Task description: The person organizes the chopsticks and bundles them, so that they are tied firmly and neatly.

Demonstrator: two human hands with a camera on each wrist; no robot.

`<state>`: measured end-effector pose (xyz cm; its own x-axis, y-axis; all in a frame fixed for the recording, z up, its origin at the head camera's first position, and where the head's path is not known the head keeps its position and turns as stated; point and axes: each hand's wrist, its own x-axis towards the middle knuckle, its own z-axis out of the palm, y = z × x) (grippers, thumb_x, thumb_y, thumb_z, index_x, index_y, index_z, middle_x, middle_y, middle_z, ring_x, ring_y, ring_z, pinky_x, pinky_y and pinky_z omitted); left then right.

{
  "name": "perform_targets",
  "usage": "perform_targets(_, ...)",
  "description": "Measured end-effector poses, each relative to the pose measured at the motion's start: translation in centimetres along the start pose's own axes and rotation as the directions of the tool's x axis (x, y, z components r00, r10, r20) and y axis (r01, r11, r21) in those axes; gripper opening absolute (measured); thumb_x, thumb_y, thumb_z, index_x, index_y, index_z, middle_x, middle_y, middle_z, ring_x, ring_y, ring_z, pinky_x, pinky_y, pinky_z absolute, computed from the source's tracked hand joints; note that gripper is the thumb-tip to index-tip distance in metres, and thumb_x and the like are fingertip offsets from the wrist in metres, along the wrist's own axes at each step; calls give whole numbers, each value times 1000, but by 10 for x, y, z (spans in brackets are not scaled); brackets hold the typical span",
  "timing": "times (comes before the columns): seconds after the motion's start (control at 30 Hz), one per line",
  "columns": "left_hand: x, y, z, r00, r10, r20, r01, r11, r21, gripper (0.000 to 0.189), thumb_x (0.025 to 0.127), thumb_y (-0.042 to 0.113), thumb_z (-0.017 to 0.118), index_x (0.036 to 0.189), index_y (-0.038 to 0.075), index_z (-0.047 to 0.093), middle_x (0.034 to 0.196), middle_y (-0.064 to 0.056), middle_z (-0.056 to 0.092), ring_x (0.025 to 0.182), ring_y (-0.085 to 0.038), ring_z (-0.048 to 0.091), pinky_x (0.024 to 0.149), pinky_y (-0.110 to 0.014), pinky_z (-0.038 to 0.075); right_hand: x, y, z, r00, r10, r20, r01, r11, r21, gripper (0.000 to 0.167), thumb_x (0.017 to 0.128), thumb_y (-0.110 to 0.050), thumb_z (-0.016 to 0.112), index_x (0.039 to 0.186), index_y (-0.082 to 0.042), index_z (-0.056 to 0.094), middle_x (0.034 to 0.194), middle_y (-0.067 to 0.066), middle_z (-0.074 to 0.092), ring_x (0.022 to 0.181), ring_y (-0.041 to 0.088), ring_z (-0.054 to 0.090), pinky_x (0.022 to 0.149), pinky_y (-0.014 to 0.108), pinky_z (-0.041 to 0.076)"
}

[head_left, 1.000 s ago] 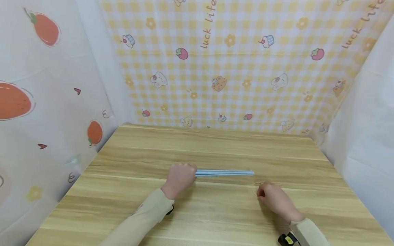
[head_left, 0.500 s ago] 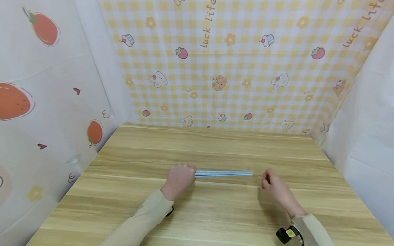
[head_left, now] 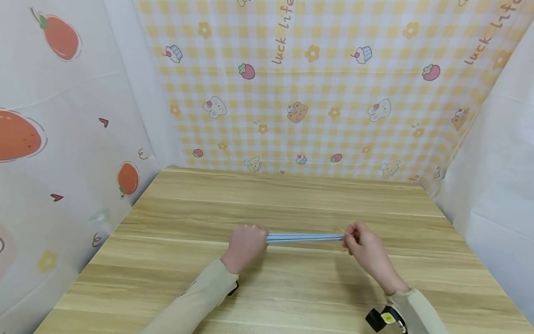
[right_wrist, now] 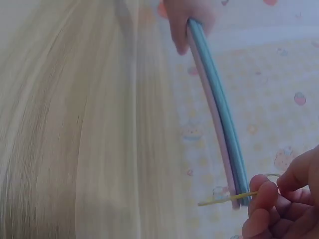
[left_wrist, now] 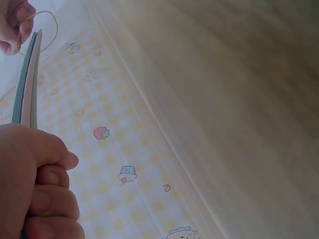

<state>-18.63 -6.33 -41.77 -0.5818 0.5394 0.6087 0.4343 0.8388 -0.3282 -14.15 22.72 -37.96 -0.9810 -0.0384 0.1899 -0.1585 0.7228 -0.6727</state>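
My left hand grips a bundle of slim chopsticks with curled fingers; they point right, above the table. In the left wrist view the bundle shows greenish, pink and grey sticks narrowing towards their tips. At the tip end, my right hand pinches a thin yellow rubber band between thumb and fingers. Across the stick ends lies the band in the right wrist view. Its loop frames the tips in the left wrist view; whether it touches them I cannot tell.
A wood-grain table lies beneath both hands. Yellow checked cloth hangs behind its far edge, with white cloth walls at left and right. The right wrist wears a black camera.
My right hand has moved up, then left, bringing the rubber band to the chopstick tips. My left hand keeps its grip on the chopsticks and has barely moved.
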Motion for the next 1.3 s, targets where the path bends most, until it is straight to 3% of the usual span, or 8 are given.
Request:
perform_targets(0.3,3,3,0,999,-35,40,38,997,-65,43,66,3,61,50,20,25,52,9,12,50,-8,7,41,-22,4,-7,-18,12,998,-58,0,57,989,134,5,95,-1,51,92,-4,48,74,7,61,56,7,50,49,22,42)
perform_targets(0.57,5,-1,1,997,-20,76,25,998,-61,42,70,7,65,51,20,30,52,9,13,49,-7,9,40,-21,6,-21,-16,28,996,77,43,-85,971,223,5,94,1,51,91,-2,49,72,8,61,54,7,50,49,22,42)
perform_targets(0.63,6,-3,2,997,-24,70,28,998,-62,39,69,8,65,50,20,33,50,10,16,48,-7,11,39,-21,7,-23,-13,33,988,138,74,-154,936,316,3,96,-1,48,94,0,49,73,10,62,54,10,53,51,23,45)
perform_targets(0.77,9,-7,0,999,-34,42,37,997,-70,37,66,7,66,50,20,35,49,10,18,48,-7,13,37,-21,9,-26,-4,40,964,203,174,-264,829,493,14,98,-3,41,104,9,46,75,12,63,57,13,59,56,26,51)
perform_targets(0.87,11,-9,-3,999,-35,23,36,998,-59,39,66,5,64,49,20,32,51,10,13,48,-7,11,38,-21,9,-27,3,43,944,151,292,-296,775,558,22,97,-1,44,109,17,44,77,10,64,61,13,61,58,27,53)
perform_targets(0.97,11,-10,-5,999,-38,24,39,998,-45,40,66,3,62,50,20,30,52,10,10,48,-7,11,38,-20,9,-27,8,44,927,27,375,-268,746,610,29,95,-3,49,110,21,45,79,6,64,65,11,63,62,27,55)
perform_targets(1.13,10,-10,-6,996,-61,59,65,996,-55,38,67,4,64,48,19,34,50,10,13,47,-6,11,36,-20,11,-29,10,48,934,-178,309,-102,697,710,43,95,-9,53,132,12,44,83,-1,66,73,10,67,67,29,56)
perform_targets(1.3,12,-10,-7,994,-80,80,84,995,-50,39,69,8,68,49,19,37,49,10,16,46,-6,11,36,-20,10,-29,6,51,940,-238,244,-65,577,814,71,98,-8,48,153,-18,3,90,0,67,80,13,69,72,31,57)
